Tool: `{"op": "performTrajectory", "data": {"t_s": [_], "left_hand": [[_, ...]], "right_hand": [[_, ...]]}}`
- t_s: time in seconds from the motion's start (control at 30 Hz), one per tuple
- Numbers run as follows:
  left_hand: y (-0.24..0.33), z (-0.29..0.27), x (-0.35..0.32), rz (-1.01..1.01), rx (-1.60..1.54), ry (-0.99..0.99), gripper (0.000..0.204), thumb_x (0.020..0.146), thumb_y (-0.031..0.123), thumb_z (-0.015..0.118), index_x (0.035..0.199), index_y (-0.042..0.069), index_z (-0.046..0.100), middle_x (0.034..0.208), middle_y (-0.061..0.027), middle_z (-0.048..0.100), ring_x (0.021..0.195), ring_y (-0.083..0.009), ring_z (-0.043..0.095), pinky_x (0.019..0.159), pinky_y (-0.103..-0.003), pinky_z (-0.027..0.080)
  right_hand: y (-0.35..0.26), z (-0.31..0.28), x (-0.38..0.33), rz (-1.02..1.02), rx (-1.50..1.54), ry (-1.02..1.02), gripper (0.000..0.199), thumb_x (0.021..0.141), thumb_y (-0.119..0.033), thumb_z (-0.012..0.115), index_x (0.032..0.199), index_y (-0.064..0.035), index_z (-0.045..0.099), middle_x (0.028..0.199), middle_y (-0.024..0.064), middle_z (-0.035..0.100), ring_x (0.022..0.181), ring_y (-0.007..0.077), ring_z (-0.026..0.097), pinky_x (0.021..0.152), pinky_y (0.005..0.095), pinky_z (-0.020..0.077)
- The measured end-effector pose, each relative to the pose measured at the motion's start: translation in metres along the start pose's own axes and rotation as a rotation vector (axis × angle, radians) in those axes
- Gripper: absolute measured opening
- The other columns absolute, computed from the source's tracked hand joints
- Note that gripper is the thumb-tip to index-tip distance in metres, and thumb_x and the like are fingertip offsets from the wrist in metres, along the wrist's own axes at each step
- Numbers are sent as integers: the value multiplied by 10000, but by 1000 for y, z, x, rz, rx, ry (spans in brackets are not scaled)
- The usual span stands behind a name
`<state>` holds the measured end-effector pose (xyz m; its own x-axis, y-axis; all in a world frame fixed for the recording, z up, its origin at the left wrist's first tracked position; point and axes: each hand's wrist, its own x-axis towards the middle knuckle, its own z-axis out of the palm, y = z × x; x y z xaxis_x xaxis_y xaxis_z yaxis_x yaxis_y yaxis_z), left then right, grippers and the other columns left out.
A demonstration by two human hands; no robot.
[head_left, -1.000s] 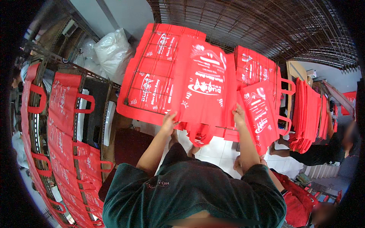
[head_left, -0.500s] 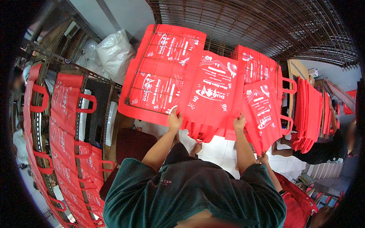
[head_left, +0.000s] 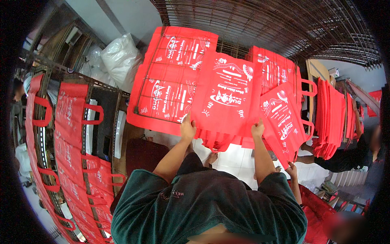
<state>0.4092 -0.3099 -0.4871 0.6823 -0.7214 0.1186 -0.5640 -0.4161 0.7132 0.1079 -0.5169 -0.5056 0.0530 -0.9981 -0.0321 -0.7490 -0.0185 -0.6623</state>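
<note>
Red flat cloth bag with white print (head_left: 225, 95) is held up in front of the person, low edge pinched at both corners. Left hand (head_left: 187, 129) & right hand (head_left: 257, 129) are each clenched on that edge. It hangs over a big red printed sheet on a wire rack (head_left: 172, 77). Looks like the bag is being put up w/ the others; next move prob. needs both hands to lift evenly so it lies flat. Vs. a sec ago: bag sits higher & straighter, hands closer together.
</note>
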Motion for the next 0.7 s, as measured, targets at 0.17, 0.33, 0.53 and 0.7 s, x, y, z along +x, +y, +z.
{"op": "performTrajectory", "data": {"t_s": [0.17, 0.33, 0.53, 0.7], "left_hand": [[-2, -2, 4, -91, 62, -104, 534, 731, 51, 630, 1229, -38, 458, 1001, -268, 587, 920, -402, 579, 787, -435, 482], [-5, 0, 0, -16, 77, -85, 527, 749, 90, 622, 1244, 12, 458, 1003, -260, 577, 901, -407, 578, 771, -449, 489], [33, -31, -16, 1, 289, -60, 640, 739, 208, 680, 1290, 43, 398, 1105, -175, 455, 1027, -362, 466, 838, -442, 438], [44, -47, -34, 104, 316, -41, 627, 745, 312, 665, 1270, 68, 425, 1122, -185, 455, 1042, -373, 451, 840, -459, 431]], "right_hand": [[2, 4, 1, -18, -3, -24, 567, 642, 55, 495, 1208, 45, 491, 764, 174, 593, 632, 235, 578, 609, 365, 474], [14, 3, -4, -196, -190, 58, 484, 693, 31, 511, 1176, 54, 505, 848, 194, 595, 650, 264, 572, 592, 370, 471], [1, -44, -58, -241, -178, 137, 443, 766, -100, 609, 1172, 32, 491, 951, 195, 561, 850, 331, 566, 716, 399, 464], [79, -91, -128, 621, 726, 395, 708, 791, -524, 618, 1254, -27, 419, 1113, 80, 523, 949, 195, 509, 749, 353, 448]]}}
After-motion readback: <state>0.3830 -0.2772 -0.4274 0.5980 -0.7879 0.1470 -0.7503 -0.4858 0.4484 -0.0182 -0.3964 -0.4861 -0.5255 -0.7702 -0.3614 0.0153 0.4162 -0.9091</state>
